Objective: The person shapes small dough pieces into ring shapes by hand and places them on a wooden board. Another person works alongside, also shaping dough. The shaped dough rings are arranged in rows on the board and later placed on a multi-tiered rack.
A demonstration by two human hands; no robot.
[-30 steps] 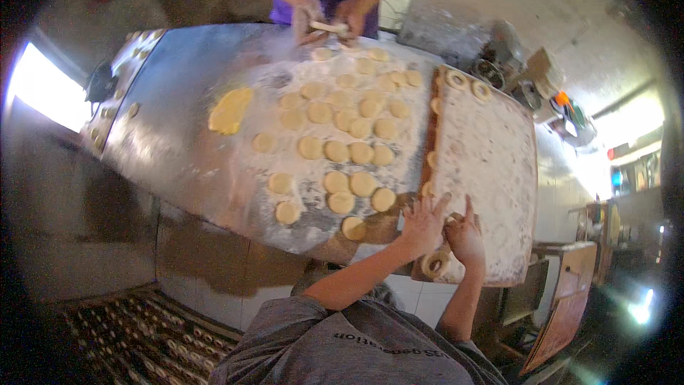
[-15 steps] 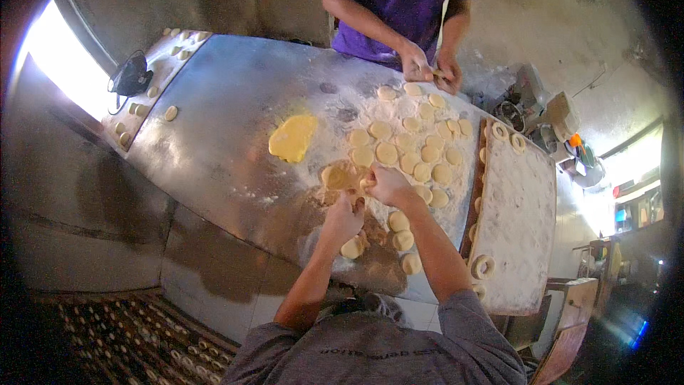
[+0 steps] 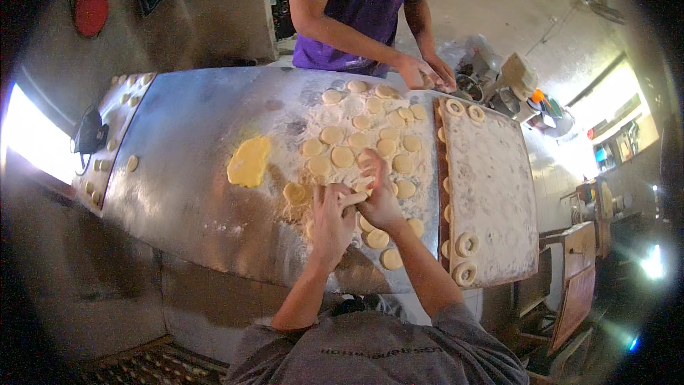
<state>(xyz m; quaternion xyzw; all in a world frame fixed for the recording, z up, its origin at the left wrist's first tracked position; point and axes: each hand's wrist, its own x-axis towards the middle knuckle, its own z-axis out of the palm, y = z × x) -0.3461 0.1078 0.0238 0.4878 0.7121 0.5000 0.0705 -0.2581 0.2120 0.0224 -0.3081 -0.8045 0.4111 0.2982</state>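
A pale piece of dough (image 3: 351,200) is stretched between my two hands, above the floury part of the metal table (image 3: 178,157). My left hand (image 3: 332,222) is closed on its left end. My right hand (image 3: 380,203) has the other end between thumb and fingers, partly blurred, with the fingers pointing away from me. Several flat dough rounds lie past my hands, such as one dough round (image 3: 342,156); a few more rest by my right forearm. One disc (image 3: 295,193) sits just left of my left hand. Farther left is a soft yellow mass (image 3: 249,162).
A floured board (image 3: 491,185) on the right bears dough rings (image 3: 467,244) at its near and far ends. Across the table, a person in a purple shirt handles dough with both hands (image 3: 426,73). Containers (image 3: 504,101) stand at back right. Another board (image 3: 121,117) with dough pieces is far left.
The view has swung to the right. My hands have come together around the dough, and my right hand has turned. The other person's hands have also shifted.
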